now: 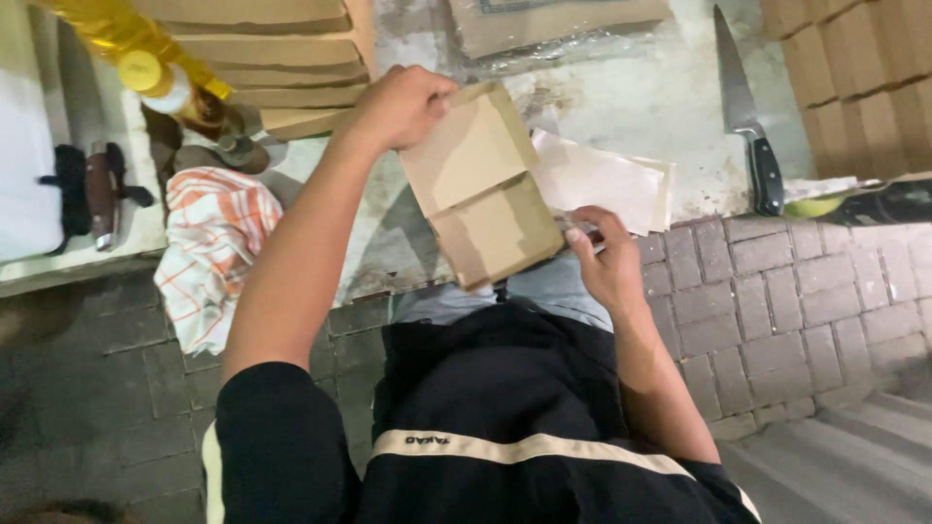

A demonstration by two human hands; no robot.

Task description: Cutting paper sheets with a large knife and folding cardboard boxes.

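Observation:
A flat brown cardboard box blank (482, 184) with a fold across its middle is held over the edge of a pale worktop (641, 107). My left hand (403, 105) grips its upper left corner. My right hand (602, 262) pinches its lower right edge, close to a stack of white paper sheets (607, 184) that lies on the worktop just behind the blank.
A large kitchen knife (743, 107) with a black handle lies on the worktop at the right. Stacks of flat cardboard (272, 58) fill the back left and the right (864, 87). An orange checked cloth (214, 247) hangs at the left, near a yellow oil bottle (146, 49). Paving bricks (777, 291) cover the ground.

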